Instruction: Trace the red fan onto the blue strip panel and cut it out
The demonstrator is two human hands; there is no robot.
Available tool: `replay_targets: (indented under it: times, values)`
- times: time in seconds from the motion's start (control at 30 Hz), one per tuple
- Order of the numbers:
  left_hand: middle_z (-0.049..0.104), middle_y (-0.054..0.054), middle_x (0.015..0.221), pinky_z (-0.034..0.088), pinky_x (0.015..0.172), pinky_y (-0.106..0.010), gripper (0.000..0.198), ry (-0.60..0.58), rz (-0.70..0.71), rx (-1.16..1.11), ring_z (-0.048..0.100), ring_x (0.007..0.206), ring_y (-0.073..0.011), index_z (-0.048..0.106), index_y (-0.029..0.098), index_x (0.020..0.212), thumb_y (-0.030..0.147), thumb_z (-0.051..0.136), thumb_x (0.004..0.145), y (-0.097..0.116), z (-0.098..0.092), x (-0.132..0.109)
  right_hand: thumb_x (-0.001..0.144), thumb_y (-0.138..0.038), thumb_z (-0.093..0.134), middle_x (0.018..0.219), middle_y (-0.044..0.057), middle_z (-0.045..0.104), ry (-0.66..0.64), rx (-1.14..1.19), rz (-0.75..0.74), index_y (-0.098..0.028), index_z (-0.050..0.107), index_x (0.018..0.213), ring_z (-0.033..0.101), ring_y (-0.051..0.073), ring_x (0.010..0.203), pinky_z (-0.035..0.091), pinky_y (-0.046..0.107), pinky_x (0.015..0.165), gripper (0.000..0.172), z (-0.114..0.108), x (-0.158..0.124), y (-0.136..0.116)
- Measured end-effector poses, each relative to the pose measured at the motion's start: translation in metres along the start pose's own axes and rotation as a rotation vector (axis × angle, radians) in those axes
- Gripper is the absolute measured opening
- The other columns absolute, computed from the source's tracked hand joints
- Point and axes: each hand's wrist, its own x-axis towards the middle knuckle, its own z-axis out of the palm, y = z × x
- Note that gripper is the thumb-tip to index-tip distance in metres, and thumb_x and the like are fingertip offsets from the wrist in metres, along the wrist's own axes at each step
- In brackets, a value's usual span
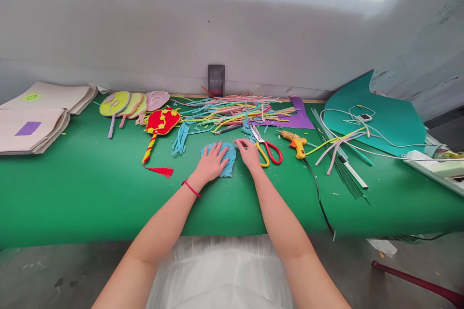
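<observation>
A rounded blue panel of pipe cleaners lies flat on the green table, straight in front of me. My left hand rests on it with the fingers spread. At the panel's right edge is my right hand, its thumb and fingertips pinched together; whatever they hold, if anything, is too small to make out. Scissors with one red and one yellow handle lie just right of that hand. Short cut pieces of blue pipe cleaner lie beyond my left hand.
A heap of coloured pipe cleaners spreads behind my hands. A red fan with a tassel and several pastel fans lie left. A yellow glue gun, its cord and thin wires are right. A phone leans on the wall.
</observation>
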Motion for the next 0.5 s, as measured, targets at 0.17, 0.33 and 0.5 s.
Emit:
replay_targets:
  times: [0.17, 0.33, 0.5]
  values:
    - [0.02, -0.011, 0.157, 0.005, 0.117, -0.055, 0.059, 0.094, 0.01, 0.042, 0.016, 0.146, -0.0266, 0.031, 0.018, 0.147, 0.048, 0.028, 0.096, 0.006, 0.001, -0.002, 0.085, -0.042, 0.049, 0.097, 0.008, 0.072, 0.026, 0.021, 0.003, -0.019, 0.069, 0.088, 0.064, 0.022, 0.089, 0.047, 0.036, 0.086, 0.031, -0.004, 0.001, -0.001]
    - [0.024, -0.012, 0.156, 0.007, 0.117, -0.054, 0.061, 0.033, 0.084, 0.0, 0.02, 0.145, -0.0279, 0.033, 0.02, 0.147, 0.048, 0.038, 0.093, 0.018, 0.003, -0.004, 0.085, -0.042, 0.049, 0.097, 0.008, 0.072, 0.01, 0.029, 0.011, -0.02, 0.069, 0.088, 0.064, 0.022, 0.089, 0.048, 0.036, 0.086, 0.029, -0.004, 0.001, -0.003]
    - [0.02, -0.011, 0.158, 0.006, 0.118, -0.052, 0.061, 0.091, 0.097, -0.019, 0.016, 0.146, -0.0263, 0.029, 0.02, 0.148, 0.046, 0.036, 0.094, 0.027, 0.005, -0.005, 0.086, -0.043, 0.049, 0.097, 0.008, 0.071, 0.032, 0.028, 0.005, -0.02, 0.068, 0.087, 0.064, 0.022, 0.089, 0.048, 0.035, 0.085, 0.03, -0.005, 0.001, -0.003]
